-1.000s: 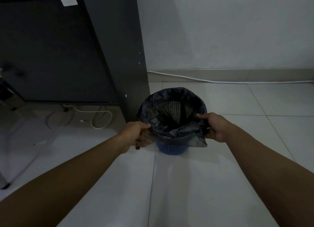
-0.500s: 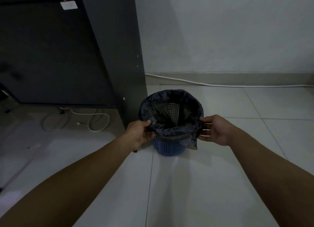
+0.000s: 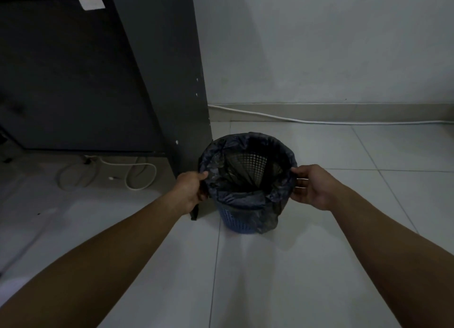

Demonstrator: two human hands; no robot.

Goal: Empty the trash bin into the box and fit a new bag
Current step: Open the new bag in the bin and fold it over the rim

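Dim tiled floor [image 3: 270, 278], one blue mesh bin [image 3: 235, 220], one dark bag [image 3: 242, 198] inside. Two hands, left hand [image 3: 189, 190] and right hand [image 3: 313, 187], fingers [image 3: 302, 189] pinching bag rim, opposite sides.

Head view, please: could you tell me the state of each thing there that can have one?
Bin: upright on the floor, lined.
Bag: open, folded over the bin's rim.
Left hand: pinches the bag at the rim's left side.
Right hand: pinches the bag at the rim's right side.
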